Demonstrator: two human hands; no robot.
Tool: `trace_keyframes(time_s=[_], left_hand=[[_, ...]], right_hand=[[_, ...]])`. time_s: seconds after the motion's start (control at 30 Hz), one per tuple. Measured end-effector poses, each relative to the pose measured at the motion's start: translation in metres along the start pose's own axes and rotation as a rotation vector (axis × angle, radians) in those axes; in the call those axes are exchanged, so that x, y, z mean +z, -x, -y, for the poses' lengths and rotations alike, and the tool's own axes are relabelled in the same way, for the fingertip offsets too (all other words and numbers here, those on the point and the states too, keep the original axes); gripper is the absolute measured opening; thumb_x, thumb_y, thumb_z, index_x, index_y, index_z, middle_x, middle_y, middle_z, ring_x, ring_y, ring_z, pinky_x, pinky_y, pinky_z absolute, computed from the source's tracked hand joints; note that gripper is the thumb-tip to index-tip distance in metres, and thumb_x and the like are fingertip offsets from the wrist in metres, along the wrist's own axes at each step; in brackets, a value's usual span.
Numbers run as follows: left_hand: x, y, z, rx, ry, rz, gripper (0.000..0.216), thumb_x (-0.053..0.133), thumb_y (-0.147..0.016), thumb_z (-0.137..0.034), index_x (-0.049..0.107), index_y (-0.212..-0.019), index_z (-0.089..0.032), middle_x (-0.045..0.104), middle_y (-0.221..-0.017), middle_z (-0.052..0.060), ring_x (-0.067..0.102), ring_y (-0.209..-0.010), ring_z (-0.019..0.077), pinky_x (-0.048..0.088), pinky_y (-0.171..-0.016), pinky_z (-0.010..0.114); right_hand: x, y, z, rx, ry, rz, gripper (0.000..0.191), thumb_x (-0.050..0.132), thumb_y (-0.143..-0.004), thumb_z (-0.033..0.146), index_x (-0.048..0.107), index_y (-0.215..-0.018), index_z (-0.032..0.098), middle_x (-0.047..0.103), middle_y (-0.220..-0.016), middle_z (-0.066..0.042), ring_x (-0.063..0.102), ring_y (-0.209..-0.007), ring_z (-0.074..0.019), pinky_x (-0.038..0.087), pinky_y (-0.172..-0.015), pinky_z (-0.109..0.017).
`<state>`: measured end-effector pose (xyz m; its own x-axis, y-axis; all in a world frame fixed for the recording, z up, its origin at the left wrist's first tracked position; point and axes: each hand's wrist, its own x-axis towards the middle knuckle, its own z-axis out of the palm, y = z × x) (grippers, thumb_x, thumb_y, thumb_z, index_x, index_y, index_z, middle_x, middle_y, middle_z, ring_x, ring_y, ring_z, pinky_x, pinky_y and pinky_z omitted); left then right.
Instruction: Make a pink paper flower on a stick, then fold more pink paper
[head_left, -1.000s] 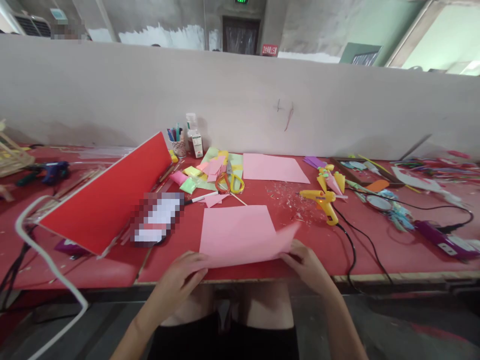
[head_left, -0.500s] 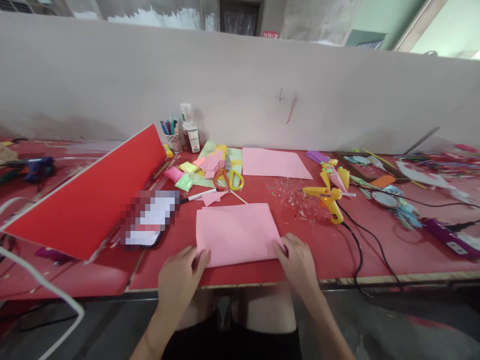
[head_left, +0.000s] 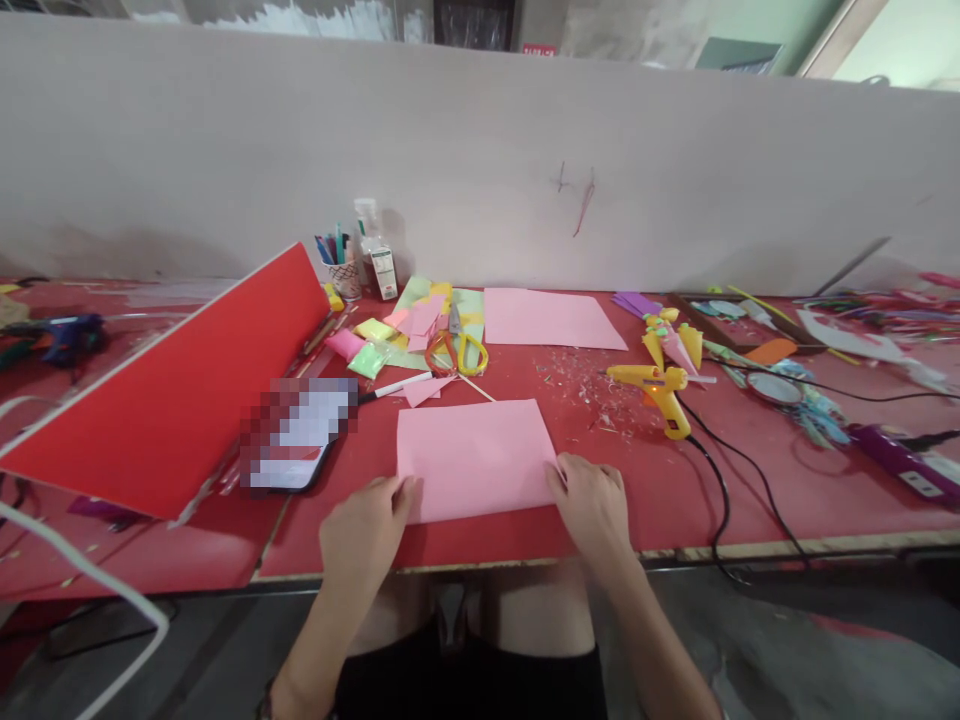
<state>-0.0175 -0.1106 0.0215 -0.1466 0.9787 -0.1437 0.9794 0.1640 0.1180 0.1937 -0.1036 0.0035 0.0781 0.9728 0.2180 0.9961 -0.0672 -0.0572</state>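
Observation:
A pink sheet (head_left: 476,460), seemingly folded paper or foam, lies on the red table in front of me. My left hand (head_left: 375,520) pinches its near left edge, thumb on top and fingers curled beneath. On the opposite side, my right hand (head_left: 589,500) grips the right edge the same way. Just beyond the sheet are a small pink triangular scrap (head_left: 427,390), a black-and-white pen (head_left: 397,385) and a thin stick (head_left: 476,388). Scissors (head_left: 455,350) with red and yellow handles rest on coloured pieces farther back.
A phone (head_left: 300,435) lies left of the sheet, by a leaning red board (head_left: 180,390). To the right is a yellow glue gun (head_left: 656,390) with a black cord. Another pink sheet (head_left: 551,318), a pen cup (head_left: 343,275) and a bottle (head_left: 379,255) stand or lie along the grey partition.
The two layers at the sheet's far left edge now line up more closely. Both hands keep hold of the sides, having shifted only slightly; the view has tilted a little.

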Motion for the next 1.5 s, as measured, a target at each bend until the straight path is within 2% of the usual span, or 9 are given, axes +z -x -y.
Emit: trace_keyframes(time_s=[0.23, 0.53, 0.73, 0.8, 0.9, 1.0, 1.17, 1.33, 1.5], left_hand=[[0.002, 0.0, 0.0, -0.042, -0.004, 0.002, 0.037, 0.038, -0.083, -0.042, 0.065, -0.082, -0.018, 0.066, -0.082, 0.007, 0.06, -0.076, 0.0199, 0.03, -0.053, 0.024], [0.005, 0.0, -0.002, -0.031, -0.015, 0.017, 0.032, 0.036, -0.085, -0.035, 0.062, -0.077, -0.018, 0.065, -0.081, 0.006, 0.059, -0.07, 0.0184, 0.024, -0.048, 0.024], [0.008, 0.005, 0.001, 0.025, -0.035, -0.055, 0.029, 0.036, -0.085, -0.032, 0.06, -0.073, -0.018, 0.061, -0.075, 0.004, 0.057, -0.064, 0.0158, 0.023, -0.045, 0.023], [0.012, 0.006, 0.004, 0.054, -0.054, -0.117, 0.028, 0.038, -0.083, -0.032, 0.058, -0.07, -0.018, 0.059, -0.073, 0.003, 0.056, -0.061, 0.015, 0.025, -0.044, 0.023], [0.022, 0.005, 0.014, 0.112, -0.047, -0.366, 0.024, 0.04, -0.082, -0.032, 0.058, -0.077, -0.016, 0.059, -0.079, 0.006, 0.057, -0.067, 0.0169, 0.035, -0.048, 0.023], [0.03, 0.0, 0.024, 0.342, -0.042, -0.594, 0.026, 0.039, -0.081, -0.024, 0.056, -0.099, -0.013, 0.059, -0.099, 0.012, 0.056, -0.087, 0.0219, 0.045, -0.063, 0.028], [0.027, -0.008, 0.012, 0.74, -0.115, -0.399, 0.047, 0.026, -0.08, -0.002, 0.049, -0.116, -0.022, 0.054, -0.119, 0.002, 0.048, -0.108, 0.0169, 0.043, -0.084, 0.03], [0.026, -0.001, -0.035, 0.928, -0.006, -0.06, 0.046, 0.035, -0.085, -0.038, 0.036, -0.127, -0.02, 0.034, -0.136, 0.006, 0.03, -0.124, 0.0223, 0.032, -0.098, 0.041], [0.026, 0.005, -0.053, 0.976, 0.103, 0.115, 0.063, 0.034, -0.078, -0.058, 0.025, -0.132, -0.026, 0.022, -0.141, 0.006, 0.017, -0.128, 0.0301, 0.012, -0.098, 0.062]], right_hand=[[-0.008, -0.001, 0.005, 0.068, 0.005, 0.107, 0.024, 0.041, -0.084, 0.021, 0.058, -0.068, 0.016, 0.066, -0.071, -0.006, 0.06, -0.067, -0.0174, 0.026, -0.064, -0.028], [-0.008, -0.002, 0.006, 0.082, 0.008, 0.132, 0.025, 0.04, -0.084, 0.022, 0.059, -0.069, 0.016, 0.067, -0.072, -0.007, 0.06, -0.068, -0.0182, 0.025, -0.065, -0.028], [-0.007, -0.001, 0.005, 0.068, 0.001, 0.102, 0.025, 0.04, -0.084, 0.021, 0.059, -0.068, 0.017, 0.066, -0.071, -0.006, 0.06, -0.067, -0.0175, 0.025, -0.065, -0.028], [-0.006, -0.001, 0.005, 0.067, 0.004, 0.091, 0.024, 0.041, -0.084, 0.021, 0.059, -0.068, 0.017, 0.066, -0.071, -0.006, 0.059, -0.066, -0.0171, 0.025, -0.065, -0.028], [-0.006, -0.001, 0.005, 0.074, 0.013, 0.094, 0.024, 0.041, -0.084, 0.022, 0.059, -0.068, 0.017, 0.067, -0.072, -0.005, 0.059, -0.066, -0.0172, 0.025, -0.066, -0.028], [-0.006, -0.001, 0.005, 0.08, 0.011, 0.102, 0.024, 0.04, -0.084, 0.022, 0.059, -0.069, 0.017, 0.067, -0.073, -0.006, 0.06, -0.067, -0.0172, 0.025, -0.066, -0.028], [-0.006, -0.001, 0.007, 0.077, 0.013, 0.101, 0.023, 0.041, -0.084, 0.022, 0.059, -0.071, 0.017, 0.067, -0.074, -0.006, 0.06, -0.068, -0.017, 0.025, -0.067, -0.028], [-0.005, -0.001, 0.006, 0.076, 0.004, 0.082, 0.024, 0.041, -0.084, 0.023, 0.059, -0.07, 0.017, 0.067, -0.075, -0.007, 0.061, -0.07, -0.0171, 0.025, -0.068, -0.028], [-0.003, 0.0, 0.006, 0.066, -0.009, 0.062, 0.024, 0.041, -0.084, 0.024, 0.059, -0.069, 0.017, 0.068, -0.074, -0.006, 0.06, -0.07, -0.0163, 0.025, -0.069, -0.027]])
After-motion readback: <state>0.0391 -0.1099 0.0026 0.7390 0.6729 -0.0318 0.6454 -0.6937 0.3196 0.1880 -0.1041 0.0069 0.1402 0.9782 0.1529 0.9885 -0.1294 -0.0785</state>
